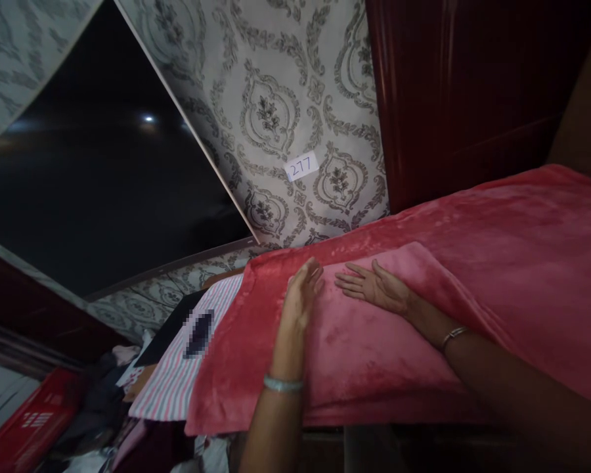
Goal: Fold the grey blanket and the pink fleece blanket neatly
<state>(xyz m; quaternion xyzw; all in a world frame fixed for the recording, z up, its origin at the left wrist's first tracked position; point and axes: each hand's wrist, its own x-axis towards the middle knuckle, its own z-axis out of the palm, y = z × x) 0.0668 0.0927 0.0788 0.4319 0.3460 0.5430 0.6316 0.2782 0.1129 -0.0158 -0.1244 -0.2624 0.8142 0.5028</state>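
A pink-red plush blanket (369,351) lies spread in front of me, with one part folded over so that its paler side faces up. My left hand (305,284) is at the left edge of this folded part, fingers loosely bent and apart from one another, holding nothing. To its right, my right hand (374,286) is stretched flat with the fingers spread and the palm turned toward the left hand. Nothing is in it either. Whether either hand touches the cloth is hard to tell.
Left of the blanket lies a striped cloth (170,378) with a small pixelated dark patch on it. A large black television screen (113,157) leans at the left. Patterned wallpaper bears a paper label (301,166) reading 277. A red box (34,420) and piled clothes (98,401) sit lower left.
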